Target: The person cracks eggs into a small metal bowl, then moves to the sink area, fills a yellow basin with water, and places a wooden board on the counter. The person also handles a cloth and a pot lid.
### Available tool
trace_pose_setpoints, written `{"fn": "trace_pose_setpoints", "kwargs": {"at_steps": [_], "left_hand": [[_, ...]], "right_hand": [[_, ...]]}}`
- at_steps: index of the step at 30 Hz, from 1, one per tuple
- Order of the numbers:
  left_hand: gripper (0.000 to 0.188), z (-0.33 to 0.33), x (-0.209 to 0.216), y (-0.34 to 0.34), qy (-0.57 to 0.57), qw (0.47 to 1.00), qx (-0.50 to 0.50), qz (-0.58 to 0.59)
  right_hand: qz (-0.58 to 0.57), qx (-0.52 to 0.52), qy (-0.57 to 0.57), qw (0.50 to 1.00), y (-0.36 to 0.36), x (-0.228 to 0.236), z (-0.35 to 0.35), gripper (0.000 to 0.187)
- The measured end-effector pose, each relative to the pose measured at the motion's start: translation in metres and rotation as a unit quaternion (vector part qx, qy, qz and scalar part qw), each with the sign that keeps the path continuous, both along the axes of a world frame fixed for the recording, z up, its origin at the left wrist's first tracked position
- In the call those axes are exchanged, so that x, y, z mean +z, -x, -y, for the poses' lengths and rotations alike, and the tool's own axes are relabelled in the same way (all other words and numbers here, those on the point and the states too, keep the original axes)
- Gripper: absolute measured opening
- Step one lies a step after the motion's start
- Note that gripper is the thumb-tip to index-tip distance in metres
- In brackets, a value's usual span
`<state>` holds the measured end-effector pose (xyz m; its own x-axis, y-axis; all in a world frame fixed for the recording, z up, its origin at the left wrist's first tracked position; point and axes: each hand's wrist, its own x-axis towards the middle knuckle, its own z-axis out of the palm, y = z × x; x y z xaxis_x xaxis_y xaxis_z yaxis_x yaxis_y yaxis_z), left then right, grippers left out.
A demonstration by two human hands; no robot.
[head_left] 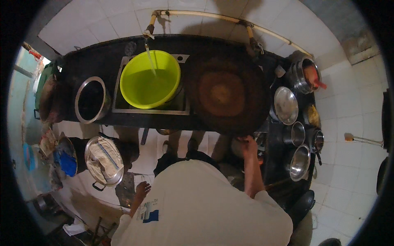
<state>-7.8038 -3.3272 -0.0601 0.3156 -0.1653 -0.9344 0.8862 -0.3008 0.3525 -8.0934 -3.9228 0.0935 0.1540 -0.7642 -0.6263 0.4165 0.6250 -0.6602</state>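
Note:
My right hand [247, 143] is closed at the near rim of a large, dark, round pan [221, 92] with a brown, worn-looking middle. The pan rests on the black counter, right of the sink. At my left side my left hand [143, 189] hangs low and holds nothing, its fingers a little apart. A lime-green basin [150, 79] stands over the sink [183, 107]. From the tap [148, 34] above, a stream of water runs into the basin, which has water in it.
A steel pot [78, 100] stands on the counter left of the sink. Steel bowls [300, 162], a round plate [286, 105] and a pot [296, 78] crowd the right counter. Lower left, a cloth [103, 160] covers a handled pan beside a blue item [67, 164]. A pipe [205, 14] crosses the wall.

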Motion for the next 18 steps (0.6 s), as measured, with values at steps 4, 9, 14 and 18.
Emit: {"fn": "trace_pose_setpoints", "kwargs": {"at_steps": [4, 9, 14, 18], "left_hand": [[0.040, 0.002, 0.000, -0.026, 0.116, 0.946, -0.211, 0.215], [0.039, 0.019, 0.006, -0.046, 0.061, 0.998, -0.007, 0.018], [0.037, 0.049, 0.018, -0.045, -0.012, 1.000, -0.003, -0.007], [0.038, 0.060, 0.022, -0.044, -0.025, 1.000, 0.005, -0.017]], "right_hand": [[-0.043, 0.037, -0.009, 0.998, 0.007, -0.014, 0.009, 0.007], [-0.017, 0.015, -0.015, 1.000, 0.026, -0.029, 0.028, 0.012], [-0.037, 0.053, -0.012, 0.998, 0.022, -0.011, 0.029, 0.018], [-0.234, 0.106, 0.049, 0.965, 0.020, 0.033, 0.023, 0.021]]}}
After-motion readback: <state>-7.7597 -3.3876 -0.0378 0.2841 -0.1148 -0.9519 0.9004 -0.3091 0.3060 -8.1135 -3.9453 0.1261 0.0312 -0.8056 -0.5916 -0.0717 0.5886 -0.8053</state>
